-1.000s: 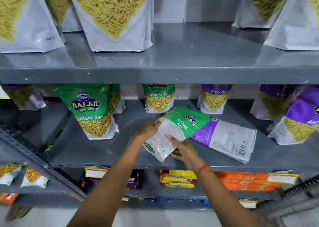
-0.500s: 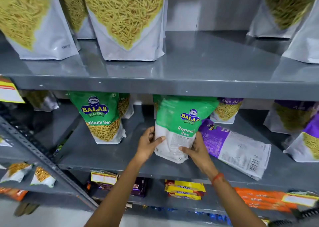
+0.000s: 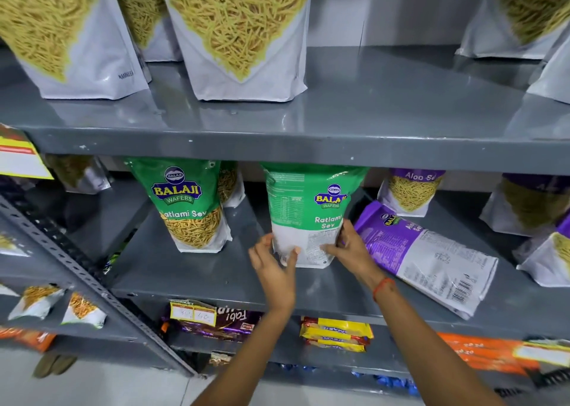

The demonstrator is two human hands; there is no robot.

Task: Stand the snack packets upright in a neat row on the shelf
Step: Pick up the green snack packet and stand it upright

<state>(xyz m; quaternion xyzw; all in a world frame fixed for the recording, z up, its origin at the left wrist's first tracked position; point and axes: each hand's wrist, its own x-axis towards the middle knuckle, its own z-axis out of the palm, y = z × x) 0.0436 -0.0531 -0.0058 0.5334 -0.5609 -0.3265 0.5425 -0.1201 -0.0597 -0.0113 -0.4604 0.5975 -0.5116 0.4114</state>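
Observation:
A green Ratlami Sev packet (image 3: pixel 308 211) stands upright on the grey middle shelf (image 3: pixel 216 279), its printed back towards me. My left hand (image 3: pixel 273 262) grips its lower left corner and my right hand (image 3: pixel 348 246) grips its lower right edge. To its left another green Ratlami Sev packet (image 3: pixel 188 205) stands upright, facing forward. Just right of my right hand a purple Aloo Sev packet (image 3: pixel 428 257) lies flat on the shelf, back side up.
More purple packets (image 3: pixel 411 192) stand at the back and right of the same shelf. Large white sev pouches (image 3: pixel 243 35) stand on the shelf above, whose front lip (image 3: pixel 308 149) overhangs. Biscuit packs (image 3: pixel 336 333) lie on the shelf below.
The green packet went from lying tilted on the purple one to standing upright on the shelf. Both hands moved down to its bottom corners.

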